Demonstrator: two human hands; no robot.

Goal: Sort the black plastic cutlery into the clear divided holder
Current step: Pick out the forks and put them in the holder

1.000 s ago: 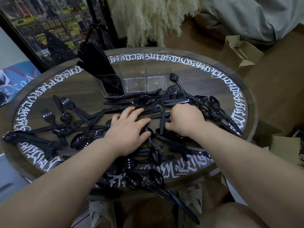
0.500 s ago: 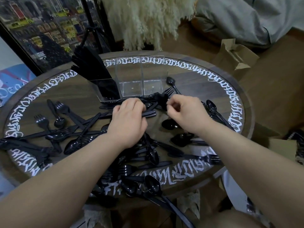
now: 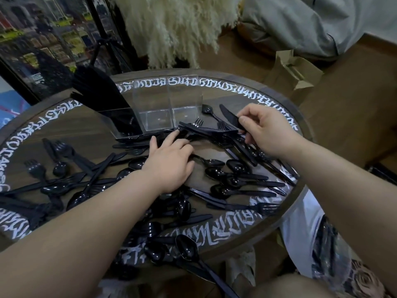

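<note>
Black plastic cutlery (image 3: 236, 183) lies scattered across most of your round wooden desk (image 3: 38, 130), glossy spoons, forks and knives crossing one another from the left edge to the right and down to the near edge, where one spoon (image 3: 189, 252) hangs over the rim. The clear divided holder (image 3: 169, 104) stands near the far edge; its left compartment is packed with black handles fanning up and to the left, while its middle and right compartments show only bare clear floors. Your right hand (image 3: 264, 130) is raised just right of the holder, thumb and fingers pinching a single black knife (image 3: 229, 117) whose blade points toward the far left. Your left hand (image 3: 169, 162) rests palm down on the heap in front of the holder, fingers stretched and fairly straight, fingertips touching a cluster of knives and forks, gripping nothing that you can see.
</note>
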